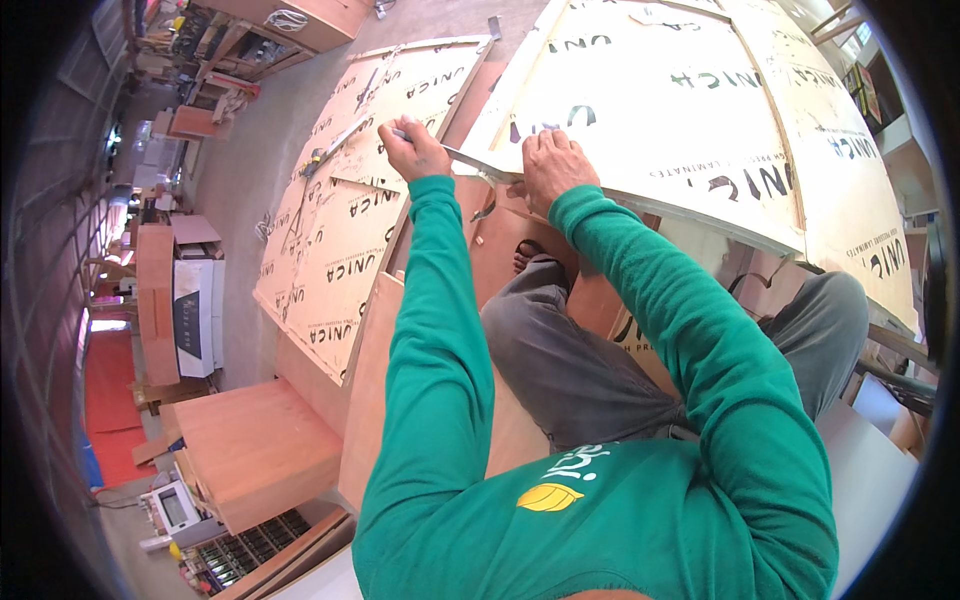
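Observation:
My left hand [415, 152] is closed around one end of a long, thin grey metal strip [476, 162], whose exact kind I cannot make out. The strip slants across to my right hand [557, 168], curled at the near left corner of a large white laminate panel [640, 110] with black print. Those right fingers look closed on the strip's other end, though the hand hides it. Thin wooden strips line the panel's edges. Left of it lies a second printed panel [340, 225], also with wooden strips along it.
A tape measure [312, 163] rests on the left panel. Below my hands are my sandalled foot [528, 252] and brown boards. A brown wooden box [255, 450] stands at lower left, near a tray of small dark parts [250, 550]. Shelves with clutter [215, 45] stand at far left.

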`<state>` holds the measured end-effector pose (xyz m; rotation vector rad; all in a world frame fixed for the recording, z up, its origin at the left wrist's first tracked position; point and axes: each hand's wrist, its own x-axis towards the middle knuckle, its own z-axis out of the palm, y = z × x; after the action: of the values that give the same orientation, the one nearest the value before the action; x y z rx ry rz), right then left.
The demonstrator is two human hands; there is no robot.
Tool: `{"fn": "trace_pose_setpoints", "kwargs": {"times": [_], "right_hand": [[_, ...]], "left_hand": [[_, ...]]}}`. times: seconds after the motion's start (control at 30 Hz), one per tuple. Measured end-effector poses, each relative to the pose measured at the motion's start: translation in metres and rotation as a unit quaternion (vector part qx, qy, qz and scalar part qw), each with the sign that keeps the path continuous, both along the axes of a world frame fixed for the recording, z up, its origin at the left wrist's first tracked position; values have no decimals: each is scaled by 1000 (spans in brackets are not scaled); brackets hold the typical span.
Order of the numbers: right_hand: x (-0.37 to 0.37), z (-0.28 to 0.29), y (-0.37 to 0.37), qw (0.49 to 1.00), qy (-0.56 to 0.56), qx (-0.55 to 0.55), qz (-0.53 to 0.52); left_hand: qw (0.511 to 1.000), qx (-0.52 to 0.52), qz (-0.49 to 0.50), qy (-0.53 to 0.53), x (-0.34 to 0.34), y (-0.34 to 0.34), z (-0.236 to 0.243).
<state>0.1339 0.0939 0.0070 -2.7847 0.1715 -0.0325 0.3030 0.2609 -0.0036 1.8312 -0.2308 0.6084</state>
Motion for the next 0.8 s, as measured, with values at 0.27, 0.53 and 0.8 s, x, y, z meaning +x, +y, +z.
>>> {"fn": "trace_pose_setpoints", "kwargs": {"times": [0.27, 0.53, 0.8], "right_hand": [[1, -8, -2, 999, -35, 1, -9], [4, -11, 1, 999, -51, -13, -14], [0, -14, 3, 998, -60, -15, -13]], "left_hand": [[997, 5, -27, -66, 1, -19, 11], [999, -26, -12, -24, 14, -3, -8], [997, -57, -43, 1, 6, -3, -9]]}}
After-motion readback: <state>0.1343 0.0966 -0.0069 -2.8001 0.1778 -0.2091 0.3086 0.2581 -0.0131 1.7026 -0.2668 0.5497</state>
